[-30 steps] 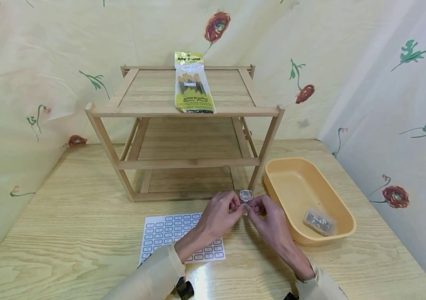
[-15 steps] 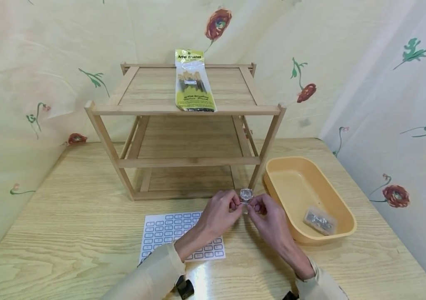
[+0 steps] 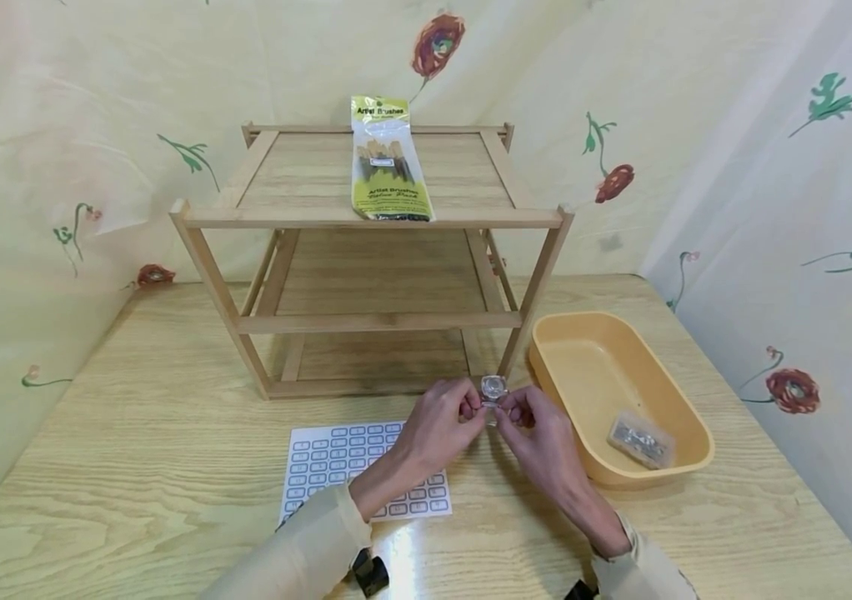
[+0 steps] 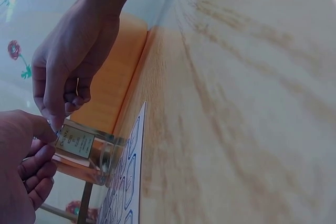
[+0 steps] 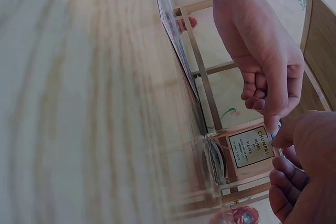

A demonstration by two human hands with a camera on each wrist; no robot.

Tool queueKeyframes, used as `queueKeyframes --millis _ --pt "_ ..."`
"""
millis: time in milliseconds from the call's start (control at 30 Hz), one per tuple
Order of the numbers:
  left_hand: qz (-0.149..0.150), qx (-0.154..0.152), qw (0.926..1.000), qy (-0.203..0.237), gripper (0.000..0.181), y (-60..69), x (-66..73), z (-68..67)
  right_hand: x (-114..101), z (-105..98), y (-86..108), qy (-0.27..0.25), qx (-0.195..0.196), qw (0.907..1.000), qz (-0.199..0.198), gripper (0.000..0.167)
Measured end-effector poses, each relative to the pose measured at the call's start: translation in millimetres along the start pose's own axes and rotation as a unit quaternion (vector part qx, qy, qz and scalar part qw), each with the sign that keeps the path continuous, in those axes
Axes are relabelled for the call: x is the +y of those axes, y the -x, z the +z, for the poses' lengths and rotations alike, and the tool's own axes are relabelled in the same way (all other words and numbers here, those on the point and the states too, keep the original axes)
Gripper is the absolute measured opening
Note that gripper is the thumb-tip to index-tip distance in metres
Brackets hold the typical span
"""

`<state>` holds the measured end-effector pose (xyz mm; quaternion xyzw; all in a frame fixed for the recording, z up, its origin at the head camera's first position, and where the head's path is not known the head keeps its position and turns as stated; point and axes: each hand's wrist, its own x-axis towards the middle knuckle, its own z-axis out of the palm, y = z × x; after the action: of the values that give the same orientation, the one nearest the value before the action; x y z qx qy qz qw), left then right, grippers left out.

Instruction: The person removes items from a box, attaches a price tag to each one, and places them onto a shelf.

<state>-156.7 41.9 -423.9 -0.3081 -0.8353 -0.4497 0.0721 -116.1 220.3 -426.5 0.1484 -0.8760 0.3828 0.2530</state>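
A clear glass perfume bottle (image 5: 251, 153) with a pale printed label stands upright on the table; its square clear cap (image 3: 493, 386) shows beyond the fingertips in the head view. My left hand (image 3: 437, 425) and right hand (image 3: 542, 437) meet at the bottle's front, just above its label. Between their thumbs and forefingers they pinch the two ends of a small sticker (image 5: 272, 136), mostly hidden by the fingertips. Under my left forearm lies a white sheet of blue-framed stickers (image 3: 328, 458). The other fingers of both hands are curled in.
A wooden shelf rack (image 3: 381, 321) stands behind the hands, bearing a pack of artist brushes (image 3: 390, 171) on top. To the right is a yellow tray (image 3: 583, 358) with a small clear box of metal pieces (image 3: 642, 440). Floral cloth surrounds the table.
The head view has tilted very slightly. Both hands keep their place at the bottle, with hardly any finger movement to be seen.
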Motion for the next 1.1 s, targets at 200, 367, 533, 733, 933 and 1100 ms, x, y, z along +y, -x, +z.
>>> queueKeyframes --millis 200,367,533,733,933,1100 --pt "0.002 0.004 1.0 -0.004 0.016 -1.4 -0.6 0.3 0.3 -0.6 0.0 -0.004 0.001 1.0 0.002 0.02" --pt "0.003 0.006 1.0 -0.007 0.017 -1.8 -0.9 0.9 1.0 -0.7 0.4 -0.005 0.001 1.0 0.001 0.02" --pt "0.003 0.009 0.9998 -0.015 0.018 -1.9 -1.2 1.9 1.6 -0.2 0.7 -0.002 0.004 1.0 0.002 0.021" --pt "0.001 0.009 0.9998 -0.015 0.018 -1.6 -1.2 2.4 2.3 0.2 0.8 -0.001 0.002 1.0 0.0 0.021" --pt "0.003 0.009 0.9999 -0.012 0.018 -1.3 -1.3 2.6 2.5 0.2 1.0 0.003 -0.001 1.0 0.004 0.019" --pt "0.007 0.01 0.9999 -0.012 0.019 -1.7 -1.7 2.5 2.4 0.0 1.2 0.0 -0.001 0.9999 0.013 0.018"
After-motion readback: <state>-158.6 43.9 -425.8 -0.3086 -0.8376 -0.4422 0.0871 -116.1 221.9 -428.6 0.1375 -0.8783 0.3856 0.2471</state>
